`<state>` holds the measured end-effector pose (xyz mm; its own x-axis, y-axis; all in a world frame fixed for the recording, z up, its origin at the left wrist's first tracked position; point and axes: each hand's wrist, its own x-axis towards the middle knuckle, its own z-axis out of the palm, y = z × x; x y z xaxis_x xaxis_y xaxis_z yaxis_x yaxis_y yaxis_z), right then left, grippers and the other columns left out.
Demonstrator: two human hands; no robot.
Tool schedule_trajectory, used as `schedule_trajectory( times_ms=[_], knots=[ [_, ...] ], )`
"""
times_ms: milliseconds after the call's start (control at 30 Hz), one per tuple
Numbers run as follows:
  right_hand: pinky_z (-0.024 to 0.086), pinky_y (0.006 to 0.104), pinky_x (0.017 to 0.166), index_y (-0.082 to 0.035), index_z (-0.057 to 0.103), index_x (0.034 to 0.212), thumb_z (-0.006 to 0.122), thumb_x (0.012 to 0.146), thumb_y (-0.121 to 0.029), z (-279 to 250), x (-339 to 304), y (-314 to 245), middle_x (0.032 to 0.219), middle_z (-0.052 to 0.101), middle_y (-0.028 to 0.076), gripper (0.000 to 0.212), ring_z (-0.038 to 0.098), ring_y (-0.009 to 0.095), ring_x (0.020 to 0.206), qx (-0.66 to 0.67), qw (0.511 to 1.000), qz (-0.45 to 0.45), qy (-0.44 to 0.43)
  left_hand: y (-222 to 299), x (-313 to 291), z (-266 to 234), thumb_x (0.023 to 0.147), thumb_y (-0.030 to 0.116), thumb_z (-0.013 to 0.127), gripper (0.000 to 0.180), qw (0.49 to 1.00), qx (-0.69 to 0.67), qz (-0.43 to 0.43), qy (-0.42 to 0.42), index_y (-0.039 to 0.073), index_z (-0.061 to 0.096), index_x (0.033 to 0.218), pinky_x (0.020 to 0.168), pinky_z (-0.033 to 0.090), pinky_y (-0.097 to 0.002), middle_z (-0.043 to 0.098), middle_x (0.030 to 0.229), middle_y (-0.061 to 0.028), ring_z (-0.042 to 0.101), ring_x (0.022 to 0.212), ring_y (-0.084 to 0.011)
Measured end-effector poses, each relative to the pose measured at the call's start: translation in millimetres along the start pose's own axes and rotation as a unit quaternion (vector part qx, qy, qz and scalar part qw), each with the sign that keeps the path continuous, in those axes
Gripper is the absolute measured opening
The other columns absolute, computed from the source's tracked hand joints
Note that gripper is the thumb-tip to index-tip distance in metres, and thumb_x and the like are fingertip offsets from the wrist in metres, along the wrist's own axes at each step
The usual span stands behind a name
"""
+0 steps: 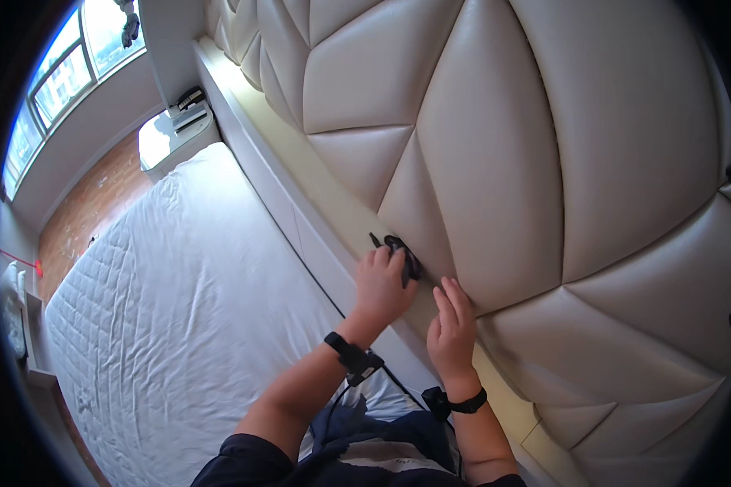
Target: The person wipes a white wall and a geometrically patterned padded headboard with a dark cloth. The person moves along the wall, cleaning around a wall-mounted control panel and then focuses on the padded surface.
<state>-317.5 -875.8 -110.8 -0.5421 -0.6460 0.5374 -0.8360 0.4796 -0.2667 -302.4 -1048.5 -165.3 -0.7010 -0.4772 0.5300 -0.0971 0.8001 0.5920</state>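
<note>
Small black irregular object (395,243) w/ glossy patches sits on the cream ledge (341,209) by the padded beige leather-look headboard (495,146); prob. light, stiff, slick; best held at its sides. The person's L hand (383,286) curls over it, grip can't be told; R hand (452,334) nearby, fingers straight, holding nothing visible.

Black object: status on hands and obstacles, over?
Left hand on black object, grip unclear. Right hand open, empty. Object at ledge; padded headboard close alongside.
</note>
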Motion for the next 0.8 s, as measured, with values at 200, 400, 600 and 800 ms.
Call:
schedule_trajectory(
  times_ms=[200, 400, 600, 800],
  knots=[
    [0.044, 0.049, 0.113, 0.002, 0.064, 0.129, 0.053, 0.093, 0.004, 11.0, -11.4, 6.1, 0.144, 0.059, 0.018, 0.038, 0.055, 0.04, 0.135, 0.001, 1.0, 0.018, 0.004, 35.8, -28.5, 4.9, 0.073, 0.022, 0.077, 0.051, 0.998, -0.061, 0.032, -0.01, 0.005, 0.066, 0.121, 0.089, 0.049, -0.0492, 0.061, 0.115, -0.0166, 0.058, 0.108, -0.0389],
    [0.045, 0.0496, 0.112, 0.001, 0.064, 0.129, 0.054, 0.094, 0.002, 2.0, -15.8, 7.4, 0.142, 0.06, 0.019, 0.037, 0.056, 0.041, 0.133, 0.027, 0.999, 0.029, -0.002, 38.5, -35.1, 0.4, 0.073, 0.014, 0.077, 0.051, 0.983, -0.18, 0.029, -0.04, 0.007, 0.067, 0.122, 0.087, 0.051, -0.0482, 0.063, 0.111, -0.0169, 0.061, 0.102, -0.0402],
    [0.047, 0.0498, 0.109, 0.0, 0.064, 0.13, 0.055, 0.086, 0.007, -21.6, 6.6, 2.4, 0.143, 0.058, 0.02, 0.046, 0.056, 0.042, 0.131, 0.034, 0.999, -0.022, 0.017, 26.3, 30.1, -24.0, 0.079, 0.005, 0.074, 0.053, 0.961, -0.235, -0.038, 0.14, 0.0, 0.061, 0.13, 0.102, 0.047, -0.0471, 0.062, 0.124, -0.0217, 0.057, 0.116, -0.0418],
    [0.047, 0.0506, 0.108, 0.002, 0.066, 0.124, 0.056, 0.083, 0.011, -16.3, 16.2, 4.5, 0.142, 0.058, 0.019, 0.043, 0.056, 0.04, 0.132, 0.048, 0.997, -0.058, 0.012, 28.4, 94.5, -26.1, 0.08, 0.004, 0.074, 0.067, 0.974, -0.136, 0.004, 0.183, 0.011, 0.057, 0.145, 0.115, 0.035, -0.0517, 0.045, 0.144, -0.0263, 0.043, 0.133, -0.0466]
  ],
)
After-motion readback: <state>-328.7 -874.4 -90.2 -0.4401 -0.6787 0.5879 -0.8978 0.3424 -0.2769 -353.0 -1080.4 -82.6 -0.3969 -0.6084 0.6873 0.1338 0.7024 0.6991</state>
